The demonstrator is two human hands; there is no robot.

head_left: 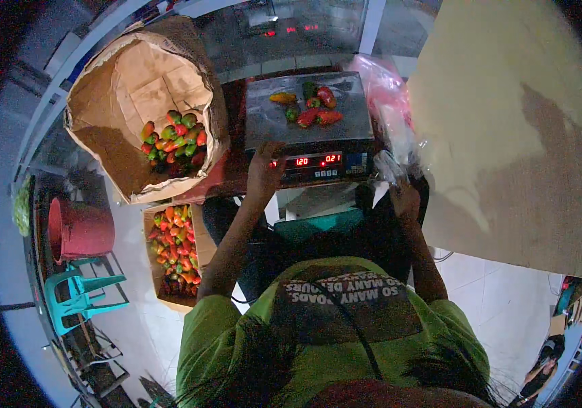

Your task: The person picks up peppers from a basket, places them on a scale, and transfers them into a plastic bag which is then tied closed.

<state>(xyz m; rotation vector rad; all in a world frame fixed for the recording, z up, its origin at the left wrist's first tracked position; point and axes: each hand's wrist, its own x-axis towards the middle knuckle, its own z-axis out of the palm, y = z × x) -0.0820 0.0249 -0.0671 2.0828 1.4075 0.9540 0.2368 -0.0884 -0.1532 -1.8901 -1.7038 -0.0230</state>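
Several red, green and orange peppers (pixel 316 104) lie on the metal platform of a digital weighing scale (pixel 265 125). Red digits glow on its front panel. My left hand (pixel 266 166) is at the left of that panel and covers part of the display; its fingers are too dark to make out clearly. To the right of the scale, my right hand (pixel 405 198) grips a clear plastic bag (pixel 391 166). More plastic bags, clear and pink (pixel 385 97), lie along the scale's right side. Left of the scale, a large brown cardboard box (pixel 94 120) holds a heap of peppers (pixel 176 137).
Below it on the left, a second cardboard box (pixel 204 224) is full of peppers. A pink bucket (pixel 84 229) and a turquoise plastic chair (pixel 64 301) stand farther left. A broad cardboard sheet (pixel 500 153) fills the right side. A person (pixel 540 375) is at the lower right.
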